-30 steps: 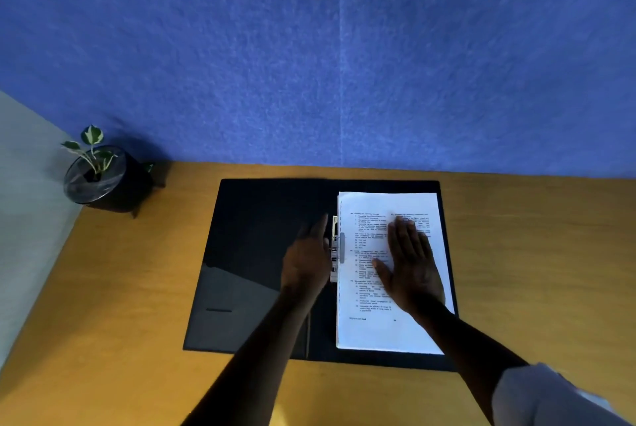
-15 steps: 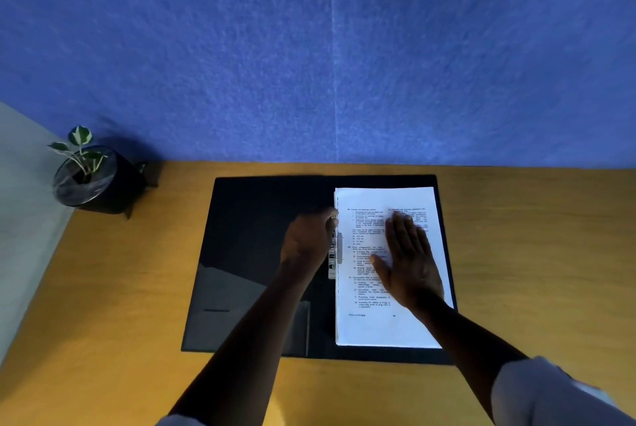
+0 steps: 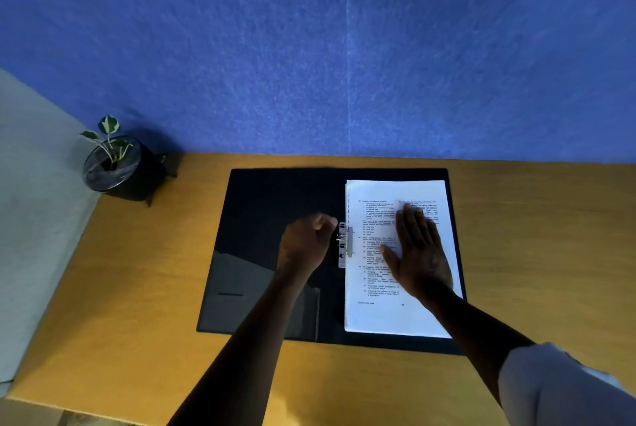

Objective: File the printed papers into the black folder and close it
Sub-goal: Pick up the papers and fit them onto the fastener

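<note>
A potted plant (image 3: 113,164) is seen at the bench's (image 3: 533,253) far left corner. The black folder (image 3: 261,212) lies open flat at the middle of the bench, near its far edge. The left hand (image 3: 304,243) is held over the folder's spine, fingers curled together beside the metal clip (image 3: 345,245) (contact cannot be told). The printed papers (image 3: 385,315) are stacked on the folder's right half, pressed by the right hand (image 3: 418,250), fingers flat and slightly spread.
</note>
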Motion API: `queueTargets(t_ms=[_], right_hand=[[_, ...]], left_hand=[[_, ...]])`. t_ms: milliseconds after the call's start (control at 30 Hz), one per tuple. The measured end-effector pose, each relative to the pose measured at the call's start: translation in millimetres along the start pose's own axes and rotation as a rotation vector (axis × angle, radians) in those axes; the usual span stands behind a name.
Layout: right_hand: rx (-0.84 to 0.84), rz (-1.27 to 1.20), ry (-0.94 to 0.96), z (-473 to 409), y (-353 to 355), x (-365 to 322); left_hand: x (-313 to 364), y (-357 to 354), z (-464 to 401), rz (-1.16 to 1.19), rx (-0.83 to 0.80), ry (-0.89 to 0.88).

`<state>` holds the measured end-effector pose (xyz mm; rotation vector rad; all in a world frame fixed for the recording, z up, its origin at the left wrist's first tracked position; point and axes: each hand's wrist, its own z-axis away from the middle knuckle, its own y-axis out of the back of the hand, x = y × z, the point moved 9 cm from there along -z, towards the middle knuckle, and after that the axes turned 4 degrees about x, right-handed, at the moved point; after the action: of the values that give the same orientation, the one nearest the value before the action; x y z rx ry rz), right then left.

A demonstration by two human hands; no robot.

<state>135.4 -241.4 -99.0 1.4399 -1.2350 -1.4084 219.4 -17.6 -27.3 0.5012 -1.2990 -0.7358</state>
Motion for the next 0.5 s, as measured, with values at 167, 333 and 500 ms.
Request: queueTargets(t_ms=[167,333,500], right_hand=[[-0.007,0.001,-0.004,0.3,0.7,-0.4],[-0.008,-0.008,-0.008,0.0,2.5,-0.7],[-0.019,0.006,-0.009,0.2,2.6,-0.9]], left_hand=[[-7.6,-17.9,2.9,0.152,-0.211,0.203],[-26.2,-30.5,16.7,0.272,-0.387,0.393],[-49.5,-38.3,19.3,0.123,-0.441,0.466]])
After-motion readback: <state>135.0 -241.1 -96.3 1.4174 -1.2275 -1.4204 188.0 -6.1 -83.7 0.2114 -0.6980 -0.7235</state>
